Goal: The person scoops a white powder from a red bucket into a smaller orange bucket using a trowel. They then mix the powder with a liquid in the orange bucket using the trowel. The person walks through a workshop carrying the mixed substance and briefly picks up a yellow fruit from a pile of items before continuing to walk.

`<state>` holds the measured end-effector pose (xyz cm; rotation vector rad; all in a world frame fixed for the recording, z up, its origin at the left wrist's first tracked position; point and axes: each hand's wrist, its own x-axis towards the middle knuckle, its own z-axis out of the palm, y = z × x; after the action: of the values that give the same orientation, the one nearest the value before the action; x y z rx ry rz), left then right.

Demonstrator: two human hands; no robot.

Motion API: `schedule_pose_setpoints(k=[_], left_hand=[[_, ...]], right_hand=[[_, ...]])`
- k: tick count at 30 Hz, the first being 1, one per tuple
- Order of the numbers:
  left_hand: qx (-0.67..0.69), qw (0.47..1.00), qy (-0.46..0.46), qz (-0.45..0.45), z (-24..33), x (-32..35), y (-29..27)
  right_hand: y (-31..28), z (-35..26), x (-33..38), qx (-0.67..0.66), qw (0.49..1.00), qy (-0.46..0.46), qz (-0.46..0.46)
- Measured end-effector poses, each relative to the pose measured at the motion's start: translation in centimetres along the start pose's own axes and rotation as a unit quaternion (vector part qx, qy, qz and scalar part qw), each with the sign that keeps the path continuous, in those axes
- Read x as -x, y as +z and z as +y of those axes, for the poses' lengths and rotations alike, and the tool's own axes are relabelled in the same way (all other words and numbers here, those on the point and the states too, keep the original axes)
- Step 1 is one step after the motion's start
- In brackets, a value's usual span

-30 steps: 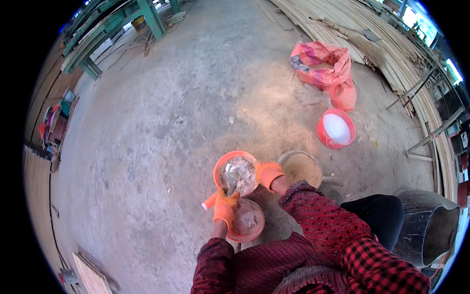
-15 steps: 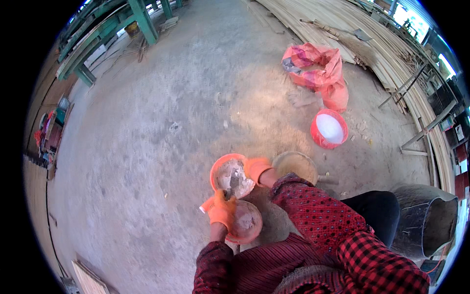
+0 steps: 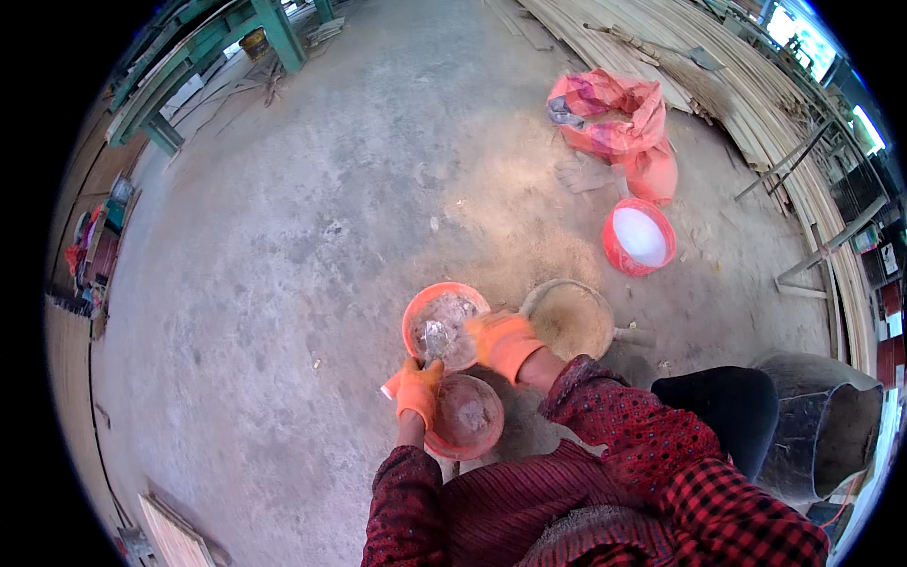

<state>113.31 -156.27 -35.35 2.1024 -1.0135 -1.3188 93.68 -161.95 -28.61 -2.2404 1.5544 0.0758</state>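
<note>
Dusty concrete floor (image 3: pixel 283 236), timber stacked along the wall.
Right hand (image 3: pixel 505 342) fingers gripping orange bowl (image 3: pixel 444 326) of grey paste; left hand (image 3: pixel 419 387) fingers clenching scraper (image 3: pixel 435 340) over second bowl (image 3: pixel 465 416).

Dusty grey concrete floor (image 3: pixel 312 217) under me, green metal frame (image 3: pixel 203 52) at my upper left, long pale wooden slats (image 3: pixel 756 85) stacked along my right, pink sack (image 3: pixel 609 118) slumped on the floor, daylight from the upper right corner.
</note>
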Motion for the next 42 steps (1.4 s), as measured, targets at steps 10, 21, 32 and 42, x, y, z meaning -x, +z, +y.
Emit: schedule_pose_setpoints(k=[10,21,32,42], left_hand=[[0.248,0.963,-0.063,-0.087,0.2,-0.4,-0.8],[0.596,0.742,-0.129,-0.278,0.0,-0.8,-1.2],[0.513,0.82,-0.094,-0.235,1.0,-2.9,1.6],[0.188,0.957,0.176,-0.133,2.6,2.8,4.3]], right_hand=[[-0.8,3.4,-3.9,-0.005,0.998,0.054,-0.018],[1.4,5.3,-0.9,-0.262,0.958,0.116,0.029],[1.0,7.6,1.3,-0.136,0.978,0.145,-0.066],[4.3,7.6,2.1,-0.404,0.886,0.191,0.12]])
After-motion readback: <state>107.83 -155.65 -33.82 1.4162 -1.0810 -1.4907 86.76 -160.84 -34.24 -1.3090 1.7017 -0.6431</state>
